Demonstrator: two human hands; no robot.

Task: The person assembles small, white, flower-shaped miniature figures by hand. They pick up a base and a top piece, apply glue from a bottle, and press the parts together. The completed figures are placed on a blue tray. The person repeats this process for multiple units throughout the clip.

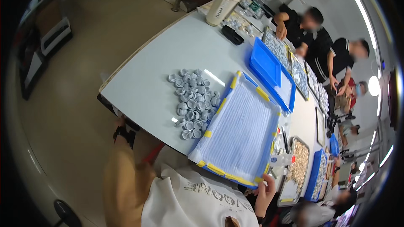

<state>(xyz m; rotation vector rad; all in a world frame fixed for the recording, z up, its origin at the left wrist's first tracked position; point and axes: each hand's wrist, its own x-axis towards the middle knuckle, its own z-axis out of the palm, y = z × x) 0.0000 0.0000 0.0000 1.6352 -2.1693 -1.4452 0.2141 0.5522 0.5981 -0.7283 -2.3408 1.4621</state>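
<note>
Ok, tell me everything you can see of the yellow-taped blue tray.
The tray is a shallow blue rectangle. A whitish, finely rippled lining, seemingly thin fabric, covers its inside and laps over the edges, with yellow tape along them. It sits on the white table by the near edge, beside grey rounded pieces on its left; the right hand apparently touches its near right corner.

Bare white tabletop (pixel 151 63) is stretching left of the heap of grey pieces (pixel 193 102), leaving room to pass toward 1 tall cup (pixel 221 7). The heap is blocking the left side of the lined tray (pixel 246 128); blue trays (pixel 264 65) are crowding its far side, 1 clear bottle (pixel 283 160) its right.
</note>
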